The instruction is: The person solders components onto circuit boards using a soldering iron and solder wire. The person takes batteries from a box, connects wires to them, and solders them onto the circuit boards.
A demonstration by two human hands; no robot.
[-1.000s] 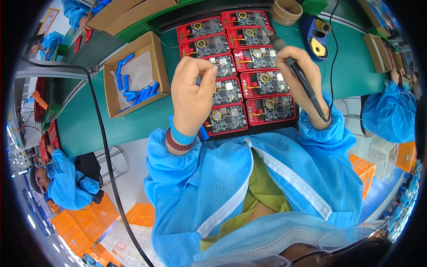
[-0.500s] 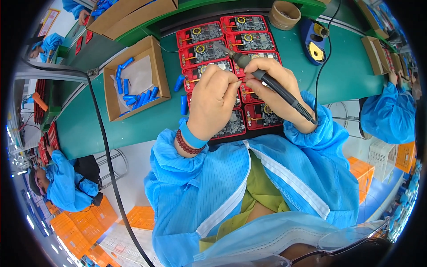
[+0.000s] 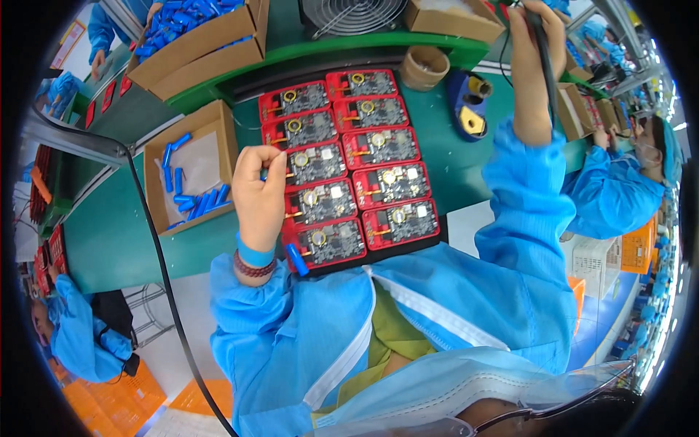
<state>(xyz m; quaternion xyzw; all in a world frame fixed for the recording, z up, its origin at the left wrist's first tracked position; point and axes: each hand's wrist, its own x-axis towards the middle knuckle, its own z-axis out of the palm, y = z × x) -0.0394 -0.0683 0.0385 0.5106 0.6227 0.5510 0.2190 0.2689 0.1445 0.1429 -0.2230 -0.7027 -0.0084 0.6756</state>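
My left hand [image 3: 258, 197] is at the left edge of the red cases, thumb and fingers closed together; what they pinch, if anything, is hidden. A bit of blue shows beside its fingers. My right hand [image 3: 537, 44] is raised at the upper right, wrapped around the black handle of a soldering iron [image 3: 545, 62]; its tip is out of sight. Between the hands, red cases [image 3: 389, 182] with circuit boards lie in two columns on a black mat [image 3: 408, 251]. Resting against the nearest left case is a blue cylindrical cell [image 3: 296, 258].
Left of the cases stands a cardboard box [image 3: 227, 138] with several blue cells. A blue iron stand with a yellow sponge [image 3: 473, 122] and a round tan pot [image 3: 424, 69] are behind right. A fan [image 3: 353, 14] stands at the back. A black cable [image 3: 164, 262] hangs at the left.
My hands have moved apart: the right carried the soldering iron up and right, away from the boards; the left shifted left. The view has also shifted, showing more of the bench's back.
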